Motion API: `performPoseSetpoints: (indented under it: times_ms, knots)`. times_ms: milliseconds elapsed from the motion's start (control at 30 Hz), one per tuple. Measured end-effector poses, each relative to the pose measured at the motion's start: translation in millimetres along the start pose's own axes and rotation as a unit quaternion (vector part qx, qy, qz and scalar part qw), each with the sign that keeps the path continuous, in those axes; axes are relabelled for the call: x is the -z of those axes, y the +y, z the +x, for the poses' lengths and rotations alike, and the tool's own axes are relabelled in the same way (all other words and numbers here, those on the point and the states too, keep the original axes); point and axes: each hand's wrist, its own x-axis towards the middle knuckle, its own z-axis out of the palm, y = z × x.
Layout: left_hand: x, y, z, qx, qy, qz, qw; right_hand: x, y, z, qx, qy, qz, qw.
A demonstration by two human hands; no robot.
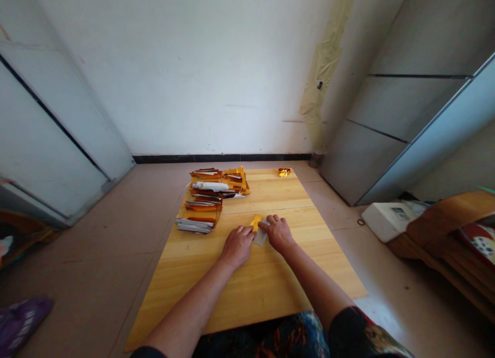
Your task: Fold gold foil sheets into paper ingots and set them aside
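On the wooden table lies a small sheet of gold-and-grey foil paper (261, 238), its gold part showing at the far left and its grey side toward me. My left hand (238, 246) has bent fingers pressed on the sheet's left edge. From the other side, my right hand (280, 234) has its fingertips down on the upper right of the same sheet. Parts of the paper are hidden under the fingers. To the left of my hands stand rows of folded gold-and-white paper pieces (201, 213), stacked close together.
A crumpled bit of gold foil (284, 172) lies at the table's far right corner. The wooden tabletop (240, 301) reaches toward my lap. A white box (386, 221) and a wooden seat (444, 234) stand at the right. On the floor at lower left is a purple slipper (25, 322).
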Motion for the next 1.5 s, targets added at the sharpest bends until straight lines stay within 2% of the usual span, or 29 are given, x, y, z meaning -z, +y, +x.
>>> performPoseSetpoints:
  times_ms: [233,400,500,600,767,900,1067,1167,1300,1500]
  knots:
    - [6.7,3.0,7.6,-0.004,-0.034,-0.005,0.999,3.3,0.2,14.1,0.015,-0.003,0.019,1.000]
    - [3.4,-0.4,7.9,-0.025,-0.002,-0.025,0.999,0.4,-1.7,21.3,0.008,0.013,0.081,0.997]
    - [2.6,-5.2,6.4,-0.059,0.001,-0.036,0.998,-6.9,-5.3,10.4,-0.009,0.051,0.121,0.991]
    - [6.1,-8.2,5.8,-0.061,-0.029,-0.029,0.997,-13.1,-11.1,-8.5,-0.002,0.078,0.155,0.985]
    - [16.8,-6.5,8.7,-0.075,-0.058,-0.013,0.995,-11.7,-13.7,-28.2,0.018,0.069,0.145,0.987]
    - [16.0,-5.1,10.5,-0.053,-0.038,0.000,0.998,-11.4,-5.6,-25.2,0.033,0.068,0.121,0.990]
    - [2.6,-7.0,8.0,-0.034,0.015,0.007,0.999,-17.6,5.0,-16.1,0.026,0.069,0.114,0.991]
    - [-5.5,-9.3,7.5,-0.016,0.040,0.001,0.999,-23.3,8.3,-14.4,0.015,0.095,0.145,0.985]
    - [-9.9,-12.4,10.2,-0.004,0.044,0.001,0.999,-29.8,7.6,-16.7,0.023,0.146,0.191,0.970]
    - [-11.6,-15.8,14.2,0.007,0.050,-0.018,0.999,-27.4,0.9,-15.3,0.028,0.156,0.193,0.968]
